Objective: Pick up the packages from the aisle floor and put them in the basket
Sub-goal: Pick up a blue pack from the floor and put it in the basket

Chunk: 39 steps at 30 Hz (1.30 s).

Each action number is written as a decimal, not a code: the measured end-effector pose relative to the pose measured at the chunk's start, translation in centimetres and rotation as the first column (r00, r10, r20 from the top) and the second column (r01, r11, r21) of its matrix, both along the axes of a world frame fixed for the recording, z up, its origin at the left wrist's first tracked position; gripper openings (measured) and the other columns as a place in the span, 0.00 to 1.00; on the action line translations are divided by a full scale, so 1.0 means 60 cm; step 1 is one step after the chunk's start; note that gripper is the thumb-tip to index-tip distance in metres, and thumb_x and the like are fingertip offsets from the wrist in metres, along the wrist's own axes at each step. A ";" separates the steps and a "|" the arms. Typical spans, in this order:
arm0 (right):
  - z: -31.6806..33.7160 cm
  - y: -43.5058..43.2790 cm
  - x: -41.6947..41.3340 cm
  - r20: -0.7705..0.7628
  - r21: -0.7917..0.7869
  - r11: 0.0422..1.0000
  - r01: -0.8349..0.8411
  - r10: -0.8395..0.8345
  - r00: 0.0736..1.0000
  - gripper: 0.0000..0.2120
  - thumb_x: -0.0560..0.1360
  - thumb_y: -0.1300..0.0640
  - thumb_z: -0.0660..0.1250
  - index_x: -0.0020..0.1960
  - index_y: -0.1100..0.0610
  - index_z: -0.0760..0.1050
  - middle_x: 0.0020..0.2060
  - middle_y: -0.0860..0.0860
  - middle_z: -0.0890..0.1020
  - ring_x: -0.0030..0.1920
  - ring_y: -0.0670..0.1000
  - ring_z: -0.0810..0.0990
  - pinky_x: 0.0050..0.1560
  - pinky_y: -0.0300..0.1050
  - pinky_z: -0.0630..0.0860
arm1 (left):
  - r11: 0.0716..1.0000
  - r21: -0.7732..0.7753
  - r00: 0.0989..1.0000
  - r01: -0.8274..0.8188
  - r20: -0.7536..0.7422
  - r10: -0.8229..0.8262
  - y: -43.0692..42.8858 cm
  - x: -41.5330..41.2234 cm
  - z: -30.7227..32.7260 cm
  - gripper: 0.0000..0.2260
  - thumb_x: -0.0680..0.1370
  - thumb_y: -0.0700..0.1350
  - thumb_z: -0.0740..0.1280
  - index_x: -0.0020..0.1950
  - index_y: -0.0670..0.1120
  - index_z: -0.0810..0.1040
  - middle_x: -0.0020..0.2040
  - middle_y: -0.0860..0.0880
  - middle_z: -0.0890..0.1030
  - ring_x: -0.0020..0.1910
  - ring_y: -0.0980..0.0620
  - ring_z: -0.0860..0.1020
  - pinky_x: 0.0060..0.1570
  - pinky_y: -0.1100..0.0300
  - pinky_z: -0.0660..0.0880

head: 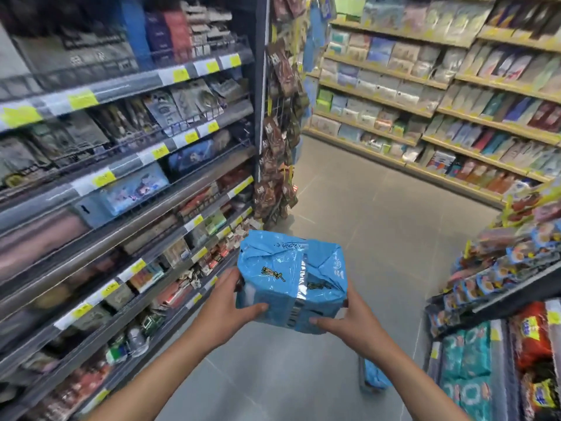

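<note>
We grip a blue package [288,278] between our left hand [226,302] and right hand [349,323], thumbs curled over its near face, holding it in the air above the grey tiled floor [364,214]. Below the right forearm we see a blurred blue item [375,376]. The aisle is flanked by stocked shelves [121,189]; hanging snack packets [277,141] and further shelving [394,95] close it beyond.
</note>
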State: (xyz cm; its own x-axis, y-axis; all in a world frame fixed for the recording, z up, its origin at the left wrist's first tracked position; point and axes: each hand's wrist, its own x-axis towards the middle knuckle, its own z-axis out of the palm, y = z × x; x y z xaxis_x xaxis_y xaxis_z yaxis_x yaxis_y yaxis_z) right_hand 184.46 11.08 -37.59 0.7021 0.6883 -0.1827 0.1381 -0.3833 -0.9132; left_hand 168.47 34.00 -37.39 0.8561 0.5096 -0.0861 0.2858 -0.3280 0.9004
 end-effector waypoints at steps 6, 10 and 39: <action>0.040 0.064 0.059 0.117 0.049 0.989 -0.140 0.133 0.984 0.40 0.66 0.59 0.83 0.70 0.37 0.68 0.53 0.27 0.81 0.52 0.34 0.79 0.48 0.32 0.76 | 0.948 0.101 0.943 -0.303 0.179 0.282 -0.018 -0.016 0.039 0.31 0.70 0.45 0.80 0.62 0.68 0.67 0.62 0.65 0.71 0.60 0.75 0.69 0.55 0.76 0.66; 0.065 0.123 0.078 0.138 0.131 0.946 -0.297 0.279 0.950 0.43 0.63 0.51 0.83 0.71 0.32 0.67 0.58 0.33 0.82 0.58 0.40 0.79 0.49 0.41 0.83 | 0.861 0.131 0.857 -0.492 0.245 0.452 -0.029 -0.047 0.054 0.30 0.72 0.45 0.79 0.64 0.67 0.69 0.65 0.62 0.72 0.64 0.72 0.69 0.56 0.78 0.66; 0.120 0.278 -0.959 0.245 0.202 -0.192 -0.960 0.959 -0.141 0.36 0.73 0.58 0.79 0.69 0.33 0.65 0.61 0.28 0.79 0.63 0.31 0.76 0.57 0.27 0.73 | -0.433 0.152 -0.379 -0.888 0.290 0.879 -0.437 -0.961 0.111 0.21 0.71 0.43 0.80 0.54 0.59 0.73 0.52 0.58 0.73 0.54 0.55 0.76 0.51 0.54 0.83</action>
State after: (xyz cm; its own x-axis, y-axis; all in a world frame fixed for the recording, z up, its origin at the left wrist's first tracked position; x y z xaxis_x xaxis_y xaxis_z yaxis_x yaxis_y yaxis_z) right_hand 126.93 27.75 -30.39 -0.8037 0.5790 0.1373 0.1291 0.3948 -0.9096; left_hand 110.78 7.78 -30.71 -0.7992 0.5489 0.2448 0.4168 0.2129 0.8837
